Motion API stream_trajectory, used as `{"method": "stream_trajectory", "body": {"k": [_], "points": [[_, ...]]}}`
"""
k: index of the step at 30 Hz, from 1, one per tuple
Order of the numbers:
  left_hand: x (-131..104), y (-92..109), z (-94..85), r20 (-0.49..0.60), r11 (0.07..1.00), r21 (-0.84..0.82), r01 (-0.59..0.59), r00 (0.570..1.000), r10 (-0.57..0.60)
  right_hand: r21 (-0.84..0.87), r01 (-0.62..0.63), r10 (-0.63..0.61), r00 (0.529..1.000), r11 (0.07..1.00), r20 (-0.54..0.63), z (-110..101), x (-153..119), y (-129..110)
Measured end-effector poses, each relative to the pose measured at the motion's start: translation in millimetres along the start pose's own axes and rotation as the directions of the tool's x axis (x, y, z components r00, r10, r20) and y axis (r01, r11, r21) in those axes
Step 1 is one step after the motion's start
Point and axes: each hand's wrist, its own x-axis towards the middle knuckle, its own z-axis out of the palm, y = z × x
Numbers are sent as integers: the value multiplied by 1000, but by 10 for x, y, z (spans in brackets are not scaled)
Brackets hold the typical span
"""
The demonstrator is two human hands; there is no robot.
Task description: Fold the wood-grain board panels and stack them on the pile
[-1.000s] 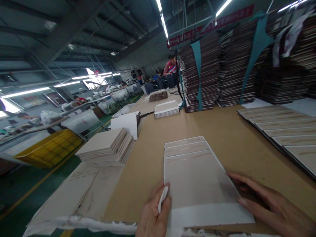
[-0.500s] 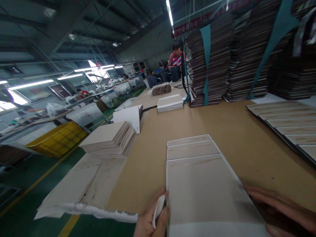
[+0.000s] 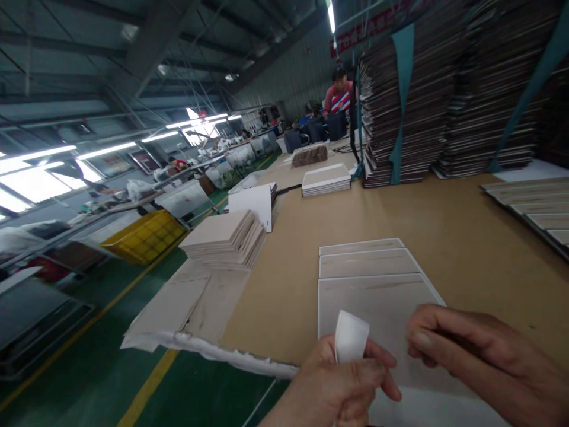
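I judge I'm mid-peel: my left hand [image 3: 338, 385] pinches the white backing strip [image 3: 351, 337] over the top board [image 3: 382, 314] at the table's near edge, my right hand [image 3: 480, 362] curls loosely, holding nothing, so next calls for discarding it.

Left hand [image 3: 342, 385] pinching white strip [image 3: 351, 336], right hand [image 3: 480, 356] over grey sheets [image 3: 377, 296]

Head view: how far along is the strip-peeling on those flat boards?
Looks done: two boards lie shingled behind the front one. In hand: the left hand pinches a white strip over the front board; the right hand hovers beside it, grip unclear. Probably left: the stack of boards at the table's left edge.
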Motion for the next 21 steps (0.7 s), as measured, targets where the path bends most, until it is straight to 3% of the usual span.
{"method": "stream_trajectory", "body": {"k": [3,6,12,21], "points": [[34,-37,90,58,997,73,-15,998,11,156,-86,61,986,984,157,87,189,-233],[44,-57,163,71,991,131,-31,997,22,229,-181,126,964,956,235,123,258,-264],[104,-29,213,49,991,121,-51,998,45,274,-119,59,975,954,216,81,243,-244],[166,-111,92,88,991,117,-68,994,58,192,-25,-16,977,981,212,60,173,-158]]}}
